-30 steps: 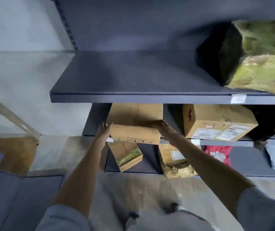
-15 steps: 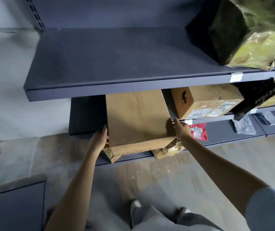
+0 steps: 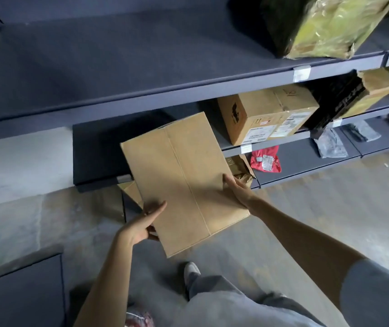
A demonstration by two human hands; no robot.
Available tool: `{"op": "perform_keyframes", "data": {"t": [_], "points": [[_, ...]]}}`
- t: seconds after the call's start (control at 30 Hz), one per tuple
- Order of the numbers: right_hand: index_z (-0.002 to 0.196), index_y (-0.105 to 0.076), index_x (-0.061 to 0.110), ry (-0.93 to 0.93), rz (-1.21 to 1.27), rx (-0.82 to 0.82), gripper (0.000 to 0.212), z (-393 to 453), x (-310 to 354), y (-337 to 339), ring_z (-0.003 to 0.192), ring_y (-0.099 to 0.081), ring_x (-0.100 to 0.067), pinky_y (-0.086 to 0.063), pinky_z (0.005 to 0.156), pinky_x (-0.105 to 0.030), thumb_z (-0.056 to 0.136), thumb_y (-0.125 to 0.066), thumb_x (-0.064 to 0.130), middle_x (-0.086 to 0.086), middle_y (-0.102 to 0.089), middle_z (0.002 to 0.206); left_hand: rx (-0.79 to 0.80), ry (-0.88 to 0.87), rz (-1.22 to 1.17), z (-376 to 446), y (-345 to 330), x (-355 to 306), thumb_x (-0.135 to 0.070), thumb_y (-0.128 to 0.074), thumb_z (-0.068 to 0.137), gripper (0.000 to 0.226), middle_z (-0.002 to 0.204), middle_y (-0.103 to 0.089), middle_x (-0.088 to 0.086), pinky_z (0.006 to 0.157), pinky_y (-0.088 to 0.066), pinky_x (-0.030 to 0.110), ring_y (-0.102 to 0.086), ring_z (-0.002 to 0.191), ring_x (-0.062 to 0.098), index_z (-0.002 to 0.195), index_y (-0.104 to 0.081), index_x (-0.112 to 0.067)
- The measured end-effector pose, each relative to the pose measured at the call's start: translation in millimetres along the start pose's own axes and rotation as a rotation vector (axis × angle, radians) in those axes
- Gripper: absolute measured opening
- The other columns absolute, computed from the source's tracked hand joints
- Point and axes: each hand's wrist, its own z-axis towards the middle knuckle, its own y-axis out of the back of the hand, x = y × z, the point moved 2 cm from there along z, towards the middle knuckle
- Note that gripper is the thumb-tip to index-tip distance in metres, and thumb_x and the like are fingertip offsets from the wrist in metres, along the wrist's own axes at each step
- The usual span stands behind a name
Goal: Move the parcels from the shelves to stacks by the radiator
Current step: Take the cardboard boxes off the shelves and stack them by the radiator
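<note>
A long brown cardboard box [image 3: 184,180] is held in the air in front of the dark shelving, tilted, clear of the middle shelf [image 3: 94,149]. My left hand [image 3: 144,224] grips its near left edge, thumb on top and fingers underneath. My right hand [image 3: 238,192] holds its right edge. A second cardboard box [image 3: 269,114] with labels stays on the middle shelf to the right. A parcel in yellow-green wrap [image 3: 325,27] sits on the top shelf [image 3: 118,67] at the right.
On the lowest shelf lie a red bag [image 3: 266,160], a grey bag [image 3: 330,143], and tape-wrapped parcels [image 3: 240,171] partly hidden behind the held box. A black box [image 3: 337,100] stands right of the labelled box. Concrete floor [image 3: 306,208] lies below.
The long box has come off the middle shelf toward me and now hangs free in both hands, turned slightly. My left hand has shifted to its near left edge.
</note>
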Motion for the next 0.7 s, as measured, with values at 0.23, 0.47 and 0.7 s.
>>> {"op": "perform_keyframes", "data": {"t": [0.23, 0.47, 0.7], "points": [[0.106, -0.056, 0.03, 0.132, -0.096, 0.135, 0.018, -47, -55, 74, 0.071, -0.054, -0.009, -0.045, 0.063, -0.019, 0.092, -0.053, 0.041, -0.004, -0.06, 0.091, -0.066, 0.051, 0.044, -25, -91, 44, -0.05, -0.06, 0.08, 0.038, 0.089, -0.072, 0.01, 0.077, -0.054, 0.045, -0.065, 0.091, 0.031, 0.102, -0.058, -0.019], [0.109, -0.063, 0.019, 0.21, -0.031, 0.102, 0.027, -118, -135, 216, 0.091, -0.067, -0.02, -0.055, 0.078, -0.022, 0.085, -0.067, 0.032, -0.006, -0.07, 0.107, -0.136, -0.062, 0.204, -33, -245, 50, -0.053, -0.049, 0.089, 0.048, 0.124, -0.061, -0.005, 0.082, -0.05, 0.035, -0.059, 0.107, 0.017, 0.129, -0.053, -0.026], [0.103, -0.063, 0.029, 0.171, 0.273, -0.338, 0.028, -218, -244, 435, 0.071, -0.067, 0.006, -0.051, 0.061, -0.01, 0.078, -0.074, 0.033, 0.014, -0.07, 0.091, 0.041, -0.185, 0.475, 12, -518, 31, -0.055, -0.059, 0.082, 0.059, 0.12, -0.062, 0.006, 0.082, -0.054, 0.036, -0.06, 0.114, 0.026, 0.125, -0.054, -0.014]]}}
